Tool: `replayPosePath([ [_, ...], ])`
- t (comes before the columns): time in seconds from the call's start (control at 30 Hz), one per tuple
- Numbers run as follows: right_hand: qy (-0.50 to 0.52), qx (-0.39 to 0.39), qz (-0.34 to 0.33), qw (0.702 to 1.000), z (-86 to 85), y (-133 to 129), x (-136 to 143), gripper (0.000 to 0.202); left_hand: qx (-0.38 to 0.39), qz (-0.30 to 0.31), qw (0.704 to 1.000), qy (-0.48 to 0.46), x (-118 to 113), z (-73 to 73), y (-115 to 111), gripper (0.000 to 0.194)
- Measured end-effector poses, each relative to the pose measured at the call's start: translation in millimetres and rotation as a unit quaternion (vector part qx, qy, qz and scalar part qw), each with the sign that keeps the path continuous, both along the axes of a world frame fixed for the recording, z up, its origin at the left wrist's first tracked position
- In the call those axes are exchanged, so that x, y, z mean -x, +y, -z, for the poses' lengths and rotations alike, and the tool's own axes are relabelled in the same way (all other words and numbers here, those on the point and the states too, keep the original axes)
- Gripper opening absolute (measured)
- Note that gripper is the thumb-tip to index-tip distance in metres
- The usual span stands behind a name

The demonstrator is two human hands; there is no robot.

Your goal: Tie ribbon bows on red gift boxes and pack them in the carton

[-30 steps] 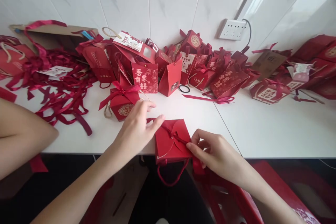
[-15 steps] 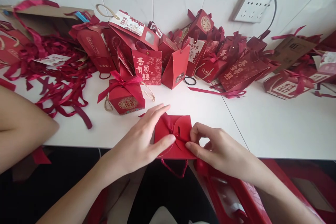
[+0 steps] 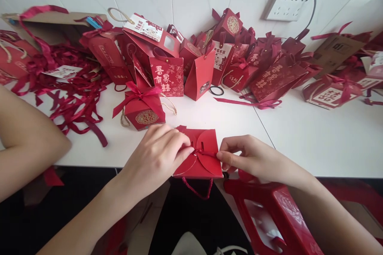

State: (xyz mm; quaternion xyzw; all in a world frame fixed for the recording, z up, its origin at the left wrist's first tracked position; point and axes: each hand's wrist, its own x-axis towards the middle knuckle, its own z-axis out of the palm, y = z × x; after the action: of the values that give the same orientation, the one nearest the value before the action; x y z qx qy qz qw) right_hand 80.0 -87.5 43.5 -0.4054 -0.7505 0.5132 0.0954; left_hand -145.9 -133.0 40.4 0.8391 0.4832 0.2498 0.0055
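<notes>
- Fingers of the left hand (image 3: pixel 160 153), spread flat over the work half a second ago, have drawn together beside the knot (image 3: pixel 196 152); the right hand (image 3: pixel 249 155) has kept its place at the other side.
- Both grips look clamped on the ribbon (image 3: pixel 208 153): the left thumb and forefinger meet just left of the knot, and the right thumb and forefinger pinch it at the right edge of the red box (image 3: pixel 206 169).
- That box sits between the hands at the front edge of the white table (image 3: pixel 239 121), curved flaps up, its rope handle (image 3: pixel 197 191) hanging over the edge.
- As I judge it, the step in hand is tying the ribbon across the flaps. The next move seems to call for keeping the knot centred while the ribbon is looped or drawn snug, without denting the card.
- Hard to make out: the left fingers cover the ribbon inside their pinch and part of the left slot, and where the ribbon's ends run is unclear. The right palm is turned away.
- Cut off: another person's arm (image 3: pixel 30 143) at the left edge, and the red stool (image 3: pixel 289 207) below.
</notes>
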Motion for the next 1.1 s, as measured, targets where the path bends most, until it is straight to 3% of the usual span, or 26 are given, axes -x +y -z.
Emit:
replayPosePath([
  [0.17,0.020,0.013,0.005,1.000,1.2,0,-5,0.027,0.024,-0.013,1.000,0.000,8,-6.2,-1,0.016],
  [0.37,0.026,-0.028,0.030,0.999,-5.6,1,-7,0.028,0.078,-0.031,0.996,0.022,22,-15.6,-1,0.021],
  [0.5,0.049,-0.107,0.110,0.987,-9.5,1,-2,0.026,0.117,-0.016,0.993,-0.018,26,-16.1,2,0.023],
  [0.6,0.024,-0.173,0.149,0.973,-8.9,-1,1,0.026,0.165,-0.049,0.983,-0.058,25,-16.5,2,0.025],
  [0.73,-0.027,-0.250,0.173,0.952,-8.1,-5,-1,0.026,0.308,-0.089,0.941,-0.112,22,-16.2,-2,0.031],
  [0.8,-0.043,-0.235,0.161,0.958,-9.0,-6,-4,0.030,0.379,-0.078,0.907,-0.164,20,-13.8,-2,0.033],
  [0.87,-0.050,-0.205,0.145,0.967,-11.2,-7,-8,0.035,0.398,-0.071,0.889,-0.217,20,-10.2,-1,0.034],
  [1.1,0.035,-0.065,0.074,0.995,-18.1,-7,-20,0.047,0.304,-0.100,0.918,-0.234,22,-2.4,0,0.035],
])
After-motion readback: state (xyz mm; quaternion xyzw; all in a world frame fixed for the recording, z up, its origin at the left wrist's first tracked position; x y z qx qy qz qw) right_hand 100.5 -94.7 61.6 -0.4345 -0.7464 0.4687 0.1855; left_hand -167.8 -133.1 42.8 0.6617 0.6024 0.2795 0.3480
